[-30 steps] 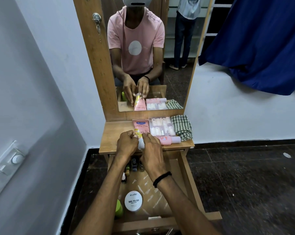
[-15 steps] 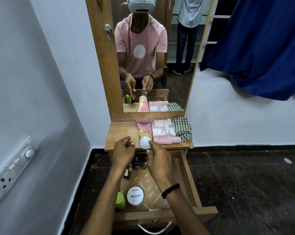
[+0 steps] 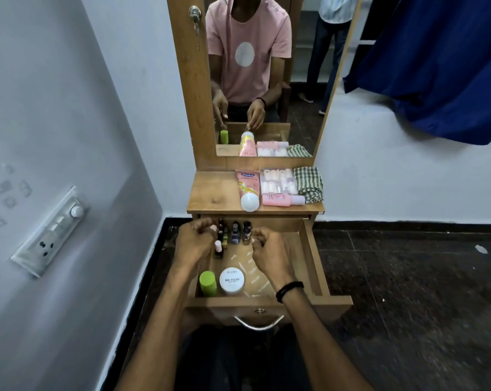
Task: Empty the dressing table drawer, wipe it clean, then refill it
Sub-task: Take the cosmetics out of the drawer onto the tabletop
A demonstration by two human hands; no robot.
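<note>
Several polish bottles [image 3: 234,234] at drawer [image 3: 312,258] rear

Blue curtain [image 3: 436,66] upper right; switchboard [image 3: 52,230] (white, angled) far left.

Both bare forearms reach forward side by side. The left hand [image 3: 194,241] has its fingers curled in, can't tell if it's gripping anything. The right hand [image 3: 269,249] is curled too, knuckles up, nothing in it.

Drawer [image 3: 314,266] right half free; nail polish bottles [image 3: 235,233] crowd back-left, white tub [image 3: 232,280] front-left.
</note>
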